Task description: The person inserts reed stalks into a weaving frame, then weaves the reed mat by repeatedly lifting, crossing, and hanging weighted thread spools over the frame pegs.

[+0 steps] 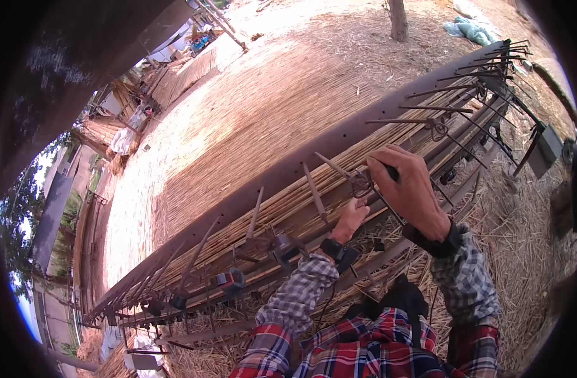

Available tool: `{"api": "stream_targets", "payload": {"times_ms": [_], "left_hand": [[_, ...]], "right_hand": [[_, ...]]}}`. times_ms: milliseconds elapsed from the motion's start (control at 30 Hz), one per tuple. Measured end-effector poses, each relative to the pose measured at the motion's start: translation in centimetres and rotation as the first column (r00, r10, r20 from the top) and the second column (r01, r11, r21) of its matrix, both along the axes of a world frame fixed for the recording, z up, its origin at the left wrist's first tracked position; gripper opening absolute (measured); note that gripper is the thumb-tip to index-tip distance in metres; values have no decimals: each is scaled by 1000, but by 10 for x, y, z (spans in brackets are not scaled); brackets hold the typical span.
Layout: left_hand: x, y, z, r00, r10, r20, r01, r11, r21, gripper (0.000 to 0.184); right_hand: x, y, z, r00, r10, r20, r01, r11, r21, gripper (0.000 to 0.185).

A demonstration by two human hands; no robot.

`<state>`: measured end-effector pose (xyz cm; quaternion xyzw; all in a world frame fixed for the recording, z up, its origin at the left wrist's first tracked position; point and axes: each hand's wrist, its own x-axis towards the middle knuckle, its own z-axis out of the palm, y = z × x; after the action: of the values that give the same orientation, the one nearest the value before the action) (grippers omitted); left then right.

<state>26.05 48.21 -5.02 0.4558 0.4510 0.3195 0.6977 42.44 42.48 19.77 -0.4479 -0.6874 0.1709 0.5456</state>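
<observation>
Right of centre, we hold our right hand (409, 186) curled beside a wire-like loop (361, 184), our left hand (351, 220) just below it; a reed mat (238, 120) spreads across the upper middle, above a slanting metal beam (269, 180).

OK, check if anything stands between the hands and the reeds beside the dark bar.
Yes, partly: just beside the right hand, a metal peg with a looped piece by its tip crosses over the reeds.
</observation>
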Motion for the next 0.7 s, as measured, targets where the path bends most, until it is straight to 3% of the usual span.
{"api": "stream_targets", "payload": {"times_ms": [100, 167, 267, 367, 567, 667, 700], "left_hand": [[0, -2, -5, 1000, -13, -23, 14, 999, 51, 53], [-1, -2, -2, 999, -5, -54, 10, 995, 99, 58], [-1, -7, -1, 998, 35, 53, -39, 996, 83, 56], [-3, 3, 5, 994, 110, 28, -112, 989, 96, 49], [-6, 0, 31, 991, 65, -118, -44, 985, 168, 42], [-10, -13, 41, 978, 44, -202, -1, 978, 208, 41], [-10, -17, 46, 973, 38, -227, 13, 976, 219, 41]], "right_hand": [[0, 2, 3, 999, 32, 19, -33, 998, 60, 10], [9, -4, 9, 991, 118, 71, -116, 993, -23, 8], [3, 0, 12, 994, 79, 71, -86, 992, 91, 8], [-4, 9, 18, 980, 162, 114, -174, 980, 97, 8], [-11, 6, 10, 938, 152, 311, -220, 956, 196, 10], [-22, 4, -7, 944, 157, 289, -243, 926, 290, 26], [-23, 3, -15, 943, 220, 248, -284, 923, 258, 41]]}}
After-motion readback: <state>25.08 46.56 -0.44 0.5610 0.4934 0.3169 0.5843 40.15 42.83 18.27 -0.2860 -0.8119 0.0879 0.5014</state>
